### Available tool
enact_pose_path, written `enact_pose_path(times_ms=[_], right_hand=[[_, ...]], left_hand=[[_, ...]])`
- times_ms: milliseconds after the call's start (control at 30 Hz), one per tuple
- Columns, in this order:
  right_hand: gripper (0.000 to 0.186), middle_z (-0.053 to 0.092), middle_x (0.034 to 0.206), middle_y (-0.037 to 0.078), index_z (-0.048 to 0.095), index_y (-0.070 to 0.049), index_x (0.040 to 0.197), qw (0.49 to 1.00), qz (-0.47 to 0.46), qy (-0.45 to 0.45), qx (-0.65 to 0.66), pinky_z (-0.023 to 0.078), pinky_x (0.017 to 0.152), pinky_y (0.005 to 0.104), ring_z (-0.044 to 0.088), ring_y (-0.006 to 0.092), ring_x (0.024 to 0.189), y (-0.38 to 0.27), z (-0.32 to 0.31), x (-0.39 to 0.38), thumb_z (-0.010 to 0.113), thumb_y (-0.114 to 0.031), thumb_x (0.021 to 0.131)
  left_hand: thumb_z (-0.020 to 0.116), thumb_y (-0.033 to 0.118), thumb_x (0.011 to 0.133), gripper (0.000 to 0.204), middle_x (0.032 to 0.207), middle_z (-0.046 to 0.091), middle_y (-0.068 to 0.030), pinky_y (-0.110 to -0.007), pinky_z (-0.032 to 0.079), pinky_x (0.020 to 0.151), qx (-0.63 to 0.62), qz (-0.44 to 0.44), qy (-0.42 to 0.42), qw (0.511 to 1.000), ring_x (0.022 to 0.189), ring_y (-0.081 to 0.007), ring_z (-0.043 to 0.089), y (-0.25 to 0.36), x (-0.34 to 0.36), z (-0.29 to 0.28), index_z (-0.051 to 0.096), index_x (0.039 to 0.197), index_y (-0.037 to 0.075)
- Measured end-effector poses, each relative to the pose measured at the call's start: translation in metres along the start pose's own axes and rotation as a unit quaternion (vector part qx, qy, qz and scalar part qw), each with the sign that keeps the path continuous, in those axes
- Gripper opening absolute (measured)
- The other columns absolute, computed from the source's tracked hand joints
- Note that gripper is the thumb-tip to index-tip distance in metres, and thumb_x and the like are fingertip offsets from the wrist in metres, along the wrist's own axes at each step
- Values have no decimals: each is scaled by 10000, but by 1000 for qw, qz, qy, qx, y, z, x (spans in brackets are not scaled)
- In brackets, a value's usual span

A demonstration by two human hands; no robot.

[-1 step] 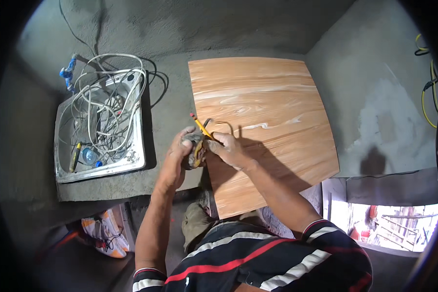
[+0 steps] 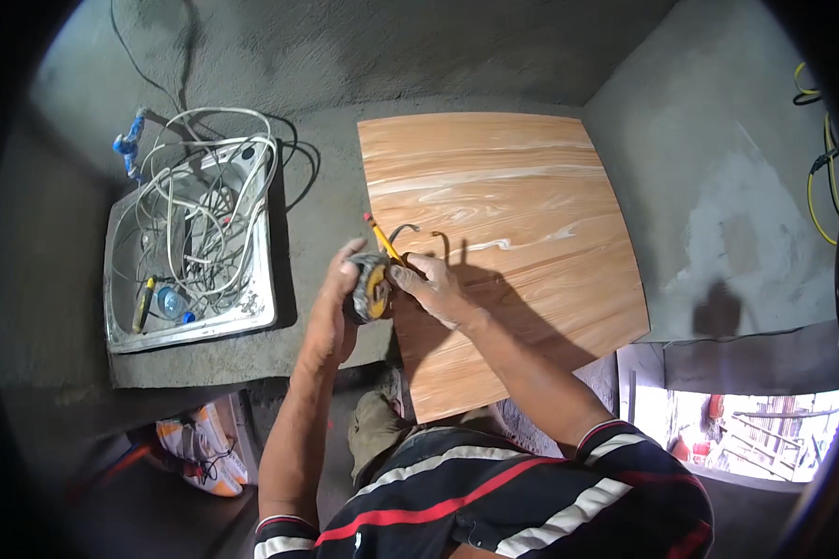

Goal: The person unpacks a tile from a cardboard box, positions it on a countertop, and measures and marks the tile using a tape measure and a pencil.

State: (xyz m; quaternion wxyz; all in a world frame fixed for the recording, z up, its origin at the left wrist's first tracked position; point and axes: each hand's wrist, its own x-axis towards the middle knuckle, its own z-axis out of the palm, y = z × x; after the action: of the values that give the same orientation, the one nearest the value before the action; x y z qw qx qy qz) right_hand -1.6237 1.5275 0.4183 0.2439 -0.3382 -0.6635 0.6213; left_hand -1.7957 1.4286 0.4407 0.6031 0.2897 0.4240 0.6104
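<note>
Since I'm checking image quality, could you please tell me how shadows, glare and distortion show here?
In the head view, the wood-patterned board bows at its edges, a dark shadow crosses it, and the bright opening at lower right is washed out.

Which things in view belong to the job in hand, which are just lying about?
Likely in the job:
Apparent tape measure, in the left hand
Yellow pencil, in the right hand
Wooden-looking board

Likely lying about:
White cable, in the sink
Yellow-handled tool, in the sink
</note>
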Motion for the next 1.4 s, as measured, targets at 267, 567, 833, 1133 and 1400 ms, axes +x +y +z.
enact_pose_path(times_ms=[267, 567, 833, 1133, 1400], right_hand=[[534, 602, 866, 5, 644, -34, 1188, 969, 84, -1, 232, 423, 572, 218, 520, 62, 693, -12, -33, -4, 715, -512, 963], [261, 633, 785, -18, 670, -115, 1042, 919, 180, 96, 336, 346, 434, 226, 508, 63, 570, 42, -134, -2, 718, -366, 984], [226, 668, 877, -9, 682, -81, 1061, 929, 100, 82, 346, 458, 623, 232, 582, 55, 732, 39, -187, -11, 759, -267, 957], [315, 624, 816, 7, 641, -53, 976, 956, 13, 204, 210, 469, 582, 252, 570, 74, 694, 42, -203, -4, 851, -255, 856], [267, 397, 579, -59, 509, -173, 825, 863, 21, 293, 411, 288, 427, 260, 372, 84, 464, 1, -358, 28, 747, -227, 932]], left_hand=[[497, 522, 1064, 501, 1214, 661, -135, -534, 470, 1050, -200, 148, 155, 956, 1166, -308, 620, -2, 52, 59, 587, 1266, 72], [707, 360, 970, 554, 1254, 621, -109, -410, 498, 938, -9, 20, 116, 993, 1121, -222, 626, -62, 89, 106, 439, 1357, 68], [930, 229, 774, 927, 1242, 647, -145, -342, 535, 948, 131, -57, 2, 990, 1140, -232, 638, -42, 120, 150, 405, 1487, -45], [941, 339, 736, 883, 1240, 662, -192, -380, 525, 981, 295, -31, -15, 955, 1130, -290, 651, -71, 147, 171, 502, 1376, -83], [800, 383, 830, 624, 1114, 747, -171, -373, 579, 830, 557, 3, 14, 830, 995, -291, 740, -24, 162, 58, 621, 1336, 65]])
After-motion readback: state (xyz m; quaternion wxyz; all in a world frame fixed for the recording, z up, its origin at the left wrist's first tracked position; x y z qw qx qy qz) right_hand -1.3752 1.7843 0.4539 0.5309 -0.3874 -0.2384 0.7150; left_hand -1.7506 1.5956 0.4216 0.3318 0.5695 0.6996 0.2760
